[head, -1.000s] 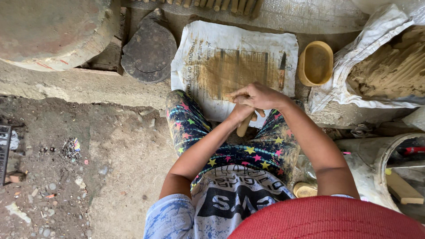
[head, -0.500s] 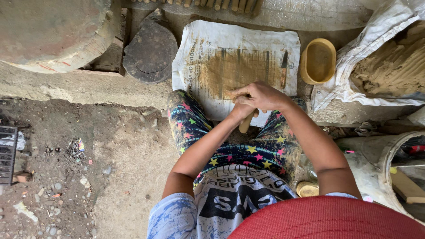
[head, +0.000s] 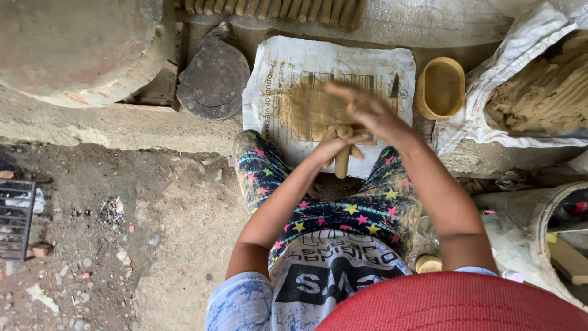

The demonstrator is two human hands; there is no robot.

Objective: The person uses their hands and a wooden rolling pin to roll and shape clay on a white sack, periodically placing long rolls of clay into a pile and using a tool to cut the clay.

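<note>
clay roll [head: 342, 160], brown and short, stands nearly upright between the two palms, over the near edge of the white printed sack sheet [head: 373, 67] and above the person's knees. it looks soft and damp, so by my judgement it is light, bends easily and takes marks from any hard squeeze; it may also stick a little to skin. the best place to take it is along its middle, with flat palms and gentle pressure, not with fingertips at the thin lower end. the left hand [head: 327, 147] presses its palm on the roll from the left, and the right hand [head: 367, 113] covers it from the right with fingers spread and blurred. to the right of the sheet lies a yellow oval bowl [head: 441, 87], and further right a heap of clay [head: 545, 92] in a white bag. far left of the sheet rests a dark round stone [head: 214, 76].
</note>
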